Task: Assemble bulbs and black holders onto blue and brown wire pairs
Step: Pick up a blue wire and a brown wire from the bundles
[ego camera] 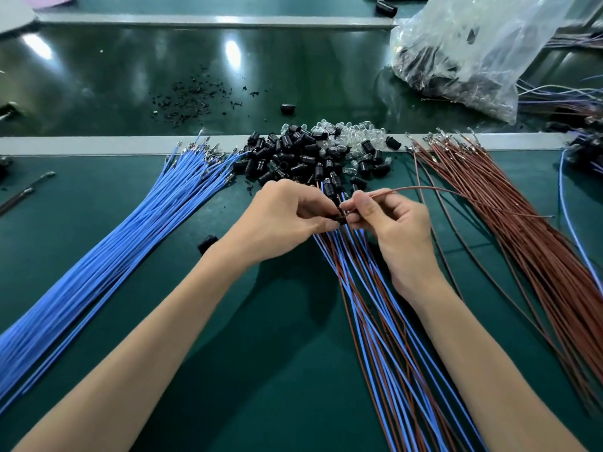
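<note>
My left hand (284, 216) pinches a small black holder (341, 219) at the centre of the green mat. My right hand (388, 223) pinches a single brown wire (424, 188) whose tip meets the holder; the wire arcs off to the right. Under both hands lies a fan of finished blue and brown wire pairs (385, 321) with holders on their far ends. A bundle of blue wires (137, 243) lies to the left, a bundle of brown wires (528, 243) to the right. Behind the hands sit a pile of black holders (293, 154) and clear bulbs (346, 132).
A clear plastic bag (473, 50) of parts rests at the back right. Black scraps (192, 99) are scattered on the glossy belt (98, 76) beyond a grey rail (98, 145). One loose holder (207, 243) lies beside my left wrist. More wires lie at the right edge.
</note>
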A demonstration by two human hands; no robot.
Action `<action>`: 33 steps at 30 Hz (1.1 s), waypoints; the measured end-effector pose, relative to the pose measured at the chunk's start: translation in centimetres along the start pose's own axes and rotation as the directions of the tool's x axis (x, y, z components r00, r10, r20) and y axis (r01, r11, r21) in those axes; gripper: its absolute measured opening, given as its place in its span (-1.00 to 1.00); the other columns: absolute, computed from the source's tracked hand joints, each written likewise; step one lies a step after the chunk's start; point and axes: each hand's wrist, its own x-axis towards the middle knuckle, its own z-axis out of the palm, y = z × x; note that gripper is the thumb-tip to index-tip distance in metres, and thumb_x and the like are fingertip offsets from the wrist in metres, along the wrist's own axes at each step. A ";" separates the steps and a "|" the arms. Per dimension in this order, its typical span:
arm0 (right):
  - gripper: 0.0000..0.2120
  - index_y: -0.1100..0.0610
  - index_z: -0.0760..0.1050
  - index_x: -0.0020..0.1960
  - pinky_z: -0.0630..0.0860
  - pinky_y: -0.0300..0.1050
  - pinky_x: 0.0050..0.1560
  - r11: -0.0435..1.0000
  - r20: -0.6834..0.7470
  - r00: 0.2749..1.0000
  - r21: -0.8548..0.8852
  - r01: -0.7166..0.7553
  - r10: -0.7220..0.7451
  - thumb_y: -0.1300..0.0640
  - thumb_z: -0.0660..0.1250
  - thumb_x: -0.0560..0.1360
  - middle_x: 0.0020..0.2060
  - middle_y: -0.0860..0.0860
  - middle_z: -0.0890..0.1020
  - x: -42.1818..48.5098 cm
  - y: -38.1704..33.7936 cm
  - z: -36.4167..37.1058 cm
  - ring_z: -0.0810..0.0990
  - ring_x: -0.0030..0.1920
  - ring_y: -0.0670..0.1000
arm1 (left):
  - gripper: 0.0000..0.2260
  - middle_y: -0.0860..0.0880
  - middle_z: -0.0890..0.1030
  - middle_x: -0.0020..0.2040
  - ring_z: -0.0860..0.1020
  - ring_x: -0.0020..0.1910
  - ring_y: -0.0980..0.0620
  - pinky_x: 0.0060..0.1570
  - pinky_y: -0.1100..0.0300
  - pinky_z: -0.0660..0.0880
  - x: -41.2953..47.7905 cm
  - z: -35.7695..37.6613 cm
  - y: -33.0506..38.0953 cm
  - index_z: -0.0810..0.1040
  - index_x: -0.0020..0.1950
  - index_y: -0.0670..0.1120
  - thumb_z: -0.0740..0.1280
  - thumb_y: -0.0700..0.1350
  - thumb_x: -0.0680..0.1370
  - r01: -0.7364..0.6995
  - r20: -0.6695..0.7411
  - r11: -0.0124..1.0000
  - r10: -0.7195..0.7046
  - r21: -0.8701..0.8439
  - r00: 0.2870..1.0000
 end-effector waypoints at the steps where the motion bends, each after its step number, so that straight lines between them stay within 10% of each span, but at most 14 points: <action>1: -0.87 0.04 0.64 -0.19 0.55 -0.29 -0.17 0.998 -0.023 1.000 0.065 0.001 0.000 0.06 0.37 0.50 -0.23 0.01 0.70 0.1 -0.2 0.0 0.64 -0.24 -0.10 | -0.90 0.05 0.70 -0.21 0.64 -0.23 0.18 -0.12 0.30 0.56 0.0 -0.1 0.0 0.69 -0.09 -0.06 0.48 -0.23 0.43 0.001 -0.013 1.000 -0.001 -0.003 1.000; 4: -0.86 0.11 0.57 -0.16 0.55 -0.30 -0.19 0.968 -0.137 0.990 0.252 0.020 0.015 0.11 0.31 0.54 -0.27 0.00 0.68 0.6 -0.4 -0.5 0.65 -0.26 -0.07 | -0.92 0.04 0.68 -0.25 0.56 -0.36 0.28 -0.33 0.46 0.42 0.1 -0.6 0.3 0.68 -0.08 -0.09 0.47 -0.22 0.45 -0.002 -0.047 0.999 0.000 -0.040 0.999; 10: -0.90 0.03 0.61 -0.20 0.54 -0.31 -0.22 1.000 -0.020 1.000 -0.017 0.012 -0.012 0.19 0.43 0.46 -0.33 -0.05 0.66 -0.2 -0.1 0.3 0.63 -0.31 -0.12 | -0.88 0.07 0.69 -0.23 0.62 -0.26 0.21 -0.16 0.36 0.53 -0.1 -0.4 0.8 0.68 -0.06 -0.10 0.49 -0.23 0.42 -0.052 -0.023 0.998 0.053 0.032 0.998; 15: -0.85 0.22 0.44 -0.07 0.56 -0.31 -0.29 0.883 -0.178 0.978 0.469 -0.015 0.111 0.13 0.24 0.58 -0.30 0.00 0.67 0.7 -1.1 -0.5 0.64 -0.34 -0.07 | -0.88 0.02 0.69 -0.21 0.63 -0.24 0.19 -0.15 0.35 0.53 0.0 -1.1 0.5 0.68 -0.05 -0.10 0.48 -0.24 0.43 -0.014 -0.031 1.000 0.013 -0.022 0.999; 20: -0.86 0.11 0.57 -0.19 0.52 -0.33 -0.23 0.998 -0.040 0.999 0.063 -0.026 0.029 0.04 0.42 0.36 -0.37 -0.05 0.64 -0.1 -0.5 0.1 0.60 -0.33 -0.13 | -0.90 0.06 0.68 -0.23 0.58 -0.30 0.27 -0.22 0.43 0.45 -0.3 -0.2 1.1 0.68 -0.05 -0.10 0.47 -0.23 0.45 -0.050 -0.020 0.998 0.049 -0.033 0.999; 26: -0.88 0.21 0.46 -0.06 0.57 -0.29 -0.18 0.890 -0.167 0.983 0.456 0.009 0.076 0.16 0.25 0.57 -0.27 0.00 0.67 0.6 -0.8 -0.4 0.66 -0.25 -0.04 | -0.91 0.02 0.69 -0.23 0.61 -0.28 0.18 -0.21 0.34 0.51 -0.1 -1.1 0.4 0.69 -0.06 -0.12 0.48 -0.20 0.44 0.012 -0.058 0.997 -0.016 -0.073 0.998; 33: -0.96 0.07 0.60 -0.18 0.57 -0.25 -0.17 0.996 -0.032 0.998 0.069 -0.047 0.050 0.11 0.42 0.40 -0.37 -0.04 0.65 0.3 -0.5 -0.4 0.61 -0.31 -0.11 | -0.88 -0.04 0.70 -0.18 0.63 -0.23 0.13 -0.21 0.38 0.48 0.2 -0.6 0.2 0.67 -0.03 -0.14 0.48 -0.21 0.44 0.025 -0.006 0.997 -0.026 -0.070 1.000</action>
